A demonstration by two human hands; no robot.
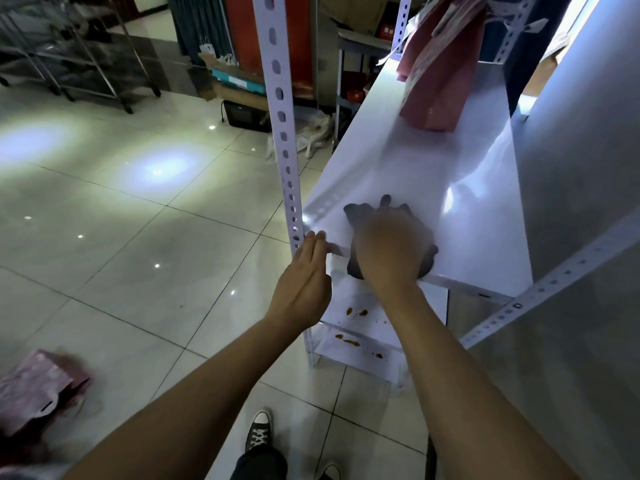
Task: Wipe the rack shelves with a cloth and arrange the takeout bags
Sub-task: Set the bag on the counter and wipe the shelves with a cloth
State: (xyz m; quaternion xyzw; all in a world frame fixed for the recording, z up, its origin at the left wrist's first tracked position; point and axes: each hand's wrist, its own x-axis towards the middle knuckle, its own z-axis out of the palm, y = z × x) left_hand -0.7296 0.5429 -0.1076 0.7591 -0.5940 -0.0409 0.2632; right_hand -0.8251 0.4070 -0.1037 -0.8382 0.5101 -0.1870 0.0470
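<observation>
A dark grey cloth (356, 213) lies crumpled mid-frame on the white shelf (398, 168); a red takeout bag (436, 74) stands upright, upper right.

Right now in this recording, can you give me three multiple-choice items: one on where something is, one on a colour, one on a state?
1. Where is the dark cloth?
A. on the floor
B. on the white shelf, under the right hand
C. inside the red bag

2. What colour is the bag standing on that shelf?
A. red
B. green
C. yellow

3. How is the lower shelf?
A. spotless
B. covered with bags
C. marked with brown stains

Key: 1 B, the right hand presses the cloth onto the shelf near its front edge; 2 A, its sides show red; 3 C, brown spots show below the wiped shelf.
</observation>
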